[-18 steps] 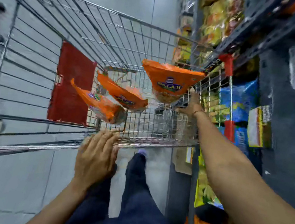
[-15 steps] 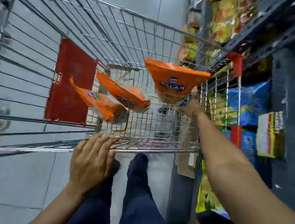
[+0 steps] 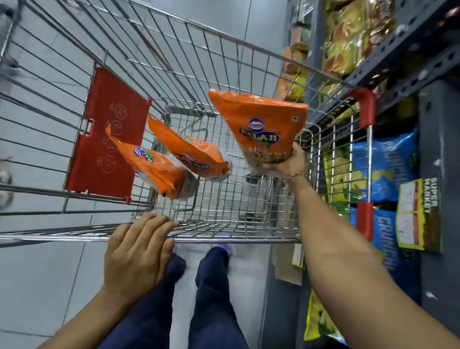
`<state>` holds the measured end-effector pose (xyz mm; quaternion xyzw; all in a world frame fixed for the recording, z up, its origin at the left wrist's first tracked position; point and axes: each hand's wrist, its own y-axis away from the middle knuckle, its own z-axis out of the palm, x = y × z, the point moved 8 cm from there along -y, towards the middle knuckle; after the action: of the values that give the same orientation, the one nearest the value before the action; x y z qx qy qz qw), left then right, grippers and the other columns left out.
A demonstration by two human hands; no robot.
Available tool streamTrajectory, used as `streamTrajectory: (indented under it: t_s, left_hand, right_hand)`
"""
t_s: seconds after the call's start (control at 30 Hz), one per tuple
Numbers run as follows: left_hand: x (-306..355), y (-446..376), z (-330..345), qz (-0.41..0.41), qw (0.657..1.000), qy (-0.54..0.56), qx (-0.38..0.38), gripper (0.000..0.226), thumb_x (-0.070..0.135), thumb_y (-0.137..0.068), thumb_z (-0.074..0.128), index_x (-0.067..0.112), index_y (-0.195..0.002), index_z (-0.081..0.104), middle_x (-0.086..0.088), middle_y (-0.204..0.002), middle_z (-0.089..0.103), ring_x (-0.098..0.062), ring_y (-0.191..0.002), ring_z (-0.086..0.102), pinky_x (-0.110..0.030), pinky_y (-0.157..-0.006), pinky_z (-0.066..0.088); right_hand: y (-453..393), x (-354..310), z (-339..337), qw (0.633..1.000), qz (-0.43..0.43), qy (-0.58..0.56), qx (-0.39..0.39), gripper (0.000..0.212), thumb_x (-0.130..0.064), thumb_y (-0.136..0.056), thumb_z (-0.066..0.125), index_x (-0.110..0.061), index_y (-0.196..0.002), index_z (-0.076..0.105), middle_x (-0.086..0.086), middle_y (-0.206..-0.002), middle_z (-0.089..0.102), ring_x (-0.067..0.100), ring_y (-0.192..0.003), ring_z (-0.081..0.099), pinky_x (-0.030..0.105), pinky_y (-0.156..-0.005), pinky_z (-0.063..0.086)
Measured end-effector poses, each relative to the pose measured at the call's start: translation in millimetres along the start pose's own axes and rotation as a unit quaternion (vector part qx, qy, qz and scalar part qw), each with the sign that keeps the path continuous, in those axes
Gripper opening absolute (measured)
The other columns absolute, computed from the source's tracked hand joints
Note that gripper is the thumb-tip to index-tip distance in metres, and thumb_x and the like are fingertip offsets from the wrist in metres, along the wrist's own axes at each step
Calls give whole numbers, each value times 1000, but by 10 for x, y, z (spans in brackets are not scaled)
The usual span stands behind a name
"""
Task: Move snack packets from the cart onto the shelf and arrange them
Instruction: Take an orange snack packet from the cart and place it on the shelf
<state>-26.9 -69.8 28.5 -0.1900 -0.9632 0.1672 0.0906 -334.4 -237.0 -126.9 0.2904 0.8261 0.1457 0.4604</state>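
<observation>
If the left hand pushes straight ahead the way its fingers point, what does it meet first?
The left hand already has fingertips at the cart's near rim. Beyond that, likely the nearer orange packet in the basket, though depth is unclear.

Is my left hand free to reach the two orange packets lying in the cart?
Probably yes: the left hand rests empty on the cart rim, and the two orange packets lie just beyond it with nothing between.

Bright even overhead light, soft shadows; wide-angle bending at edges, left side blurred
</observation>
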Motion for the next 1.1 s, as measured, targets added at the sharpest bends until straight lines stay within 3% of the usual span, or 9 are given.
streamTrajectory:
  t_s: [0.13, 0.23, 0.33, 0.43, 0.53, 0.63, 0.77, 0.93, 1.1]
  left_hand:
    - [-10, -32, -60, 28, 1000, 10, 11, 27, 24, -94, 46, 12, -100, 70, -5, -106, 71, -20, -104, 62, -34, -83, 40]
    - [18, -51, -152, 39, 999, 9, 6, 28, 25, -96, 44, 13, -93, 69, -4, -93, 70, -24, -88, 66, -34, -79, 40]
    - [-17, -68, -160, 38, 998, 37, -26, 28, 26, -98, 40, 15, -87, 63, -4, -84, 64, -26, -80, 62, -37, -75, 41]
    - [-17, -39, -99, 59, 994, 71, -63, 27, 23, -98, 38, 12, -93, 62, -7, -89, 64, -30, -91, 62, -40, -82, 42]
    - [-28, 28, -98, 99, 989, 70, -81, 27, 13, -90, 46, 4, -110, 62, -16, -109, 66, -35, -114, 58, -44, -104, 34]
    - [-44, 37, -111, 97, 984, 81, -123, 35, 14, -89, 45, -1, -117, 60, -19, -118, 64, -36, -124, 50, -46, -113, 22]
    - [140, 50, -156, 139, 973, 107, -151, 50, 30, -96, 30, -2, -122, 58, -20, -126, 60, -35, -130, 45, -45, -115, 14]
    - [967, -94, -378, 279, 929, 196, -141, 62, 37, -97, 18, -4, -133, 47, -22, -138, 49, -34, -136, 36, -42, -116, 21]
    - [2051, -103, -860, 465, 843, 261, -79, 54, 31, -99, 25, -7, -122, 56, -23, -125, 60, -36, -122, 53, -37, -108, 24]
  right_hand:
    - [421, -145, -249, 999, 17, -7, 36, 77, -7, -44, 90, -5, -114, 57, 11, -114, 66, 20, -107, 60, 31, -97, 47]
    - [808, -238, -491, 995, 6, -12, 97, 76, -21, -39, 93, -9, -108, 62, 3, -102, 69, 17, -97, 63, 28, -88, 50]
    - [1210, -415, -674, 988, -28, -12, 152, 86, -55, -28, 85, -16, -103, 66, -5, -95, 69, 14, -78, 60, 25, -79, 52]
    - [1801, -617, -843, 977, -40, -33, 209, 78, -50, -34, 87, -15, -101, 68, -1, -89, 68, 11, -78, 59, 21, -67, 43]
    - [2513, -763, -975, 956, -59, -91, 272, 61, -39, -42, 90, -12, -93, 70, -3, -82, 67, 10, -78, 62, 23, -62, 47]
    - [3171, -785, -1063, 931, -79, -159, 318, 52, -34, -40, 91, -19, -84, 70, 0, -85, 71, 14, -79, 67, 36, -75, 58]
    - [3943, -620, -1210, 903, -91, -197, 370, 60, -40, -33, 91, -16, -85, 72, 6, -93, 75, 18, -86, 70, 42, -79, 58]
    - [4870, -224, -1424, 859, -73, -235, 449, 53, -29, -38, 92, -20, -85, 69, 1, -90, 73, 14, -84, 69, 36, -78, 57]
    - [5657, 232, -1697, 813, -53, -234, 531, 47, -22, -43, 92, -31, -82, 67, -5, -90, 72, 3, -84, 67, 25, -74, 53]
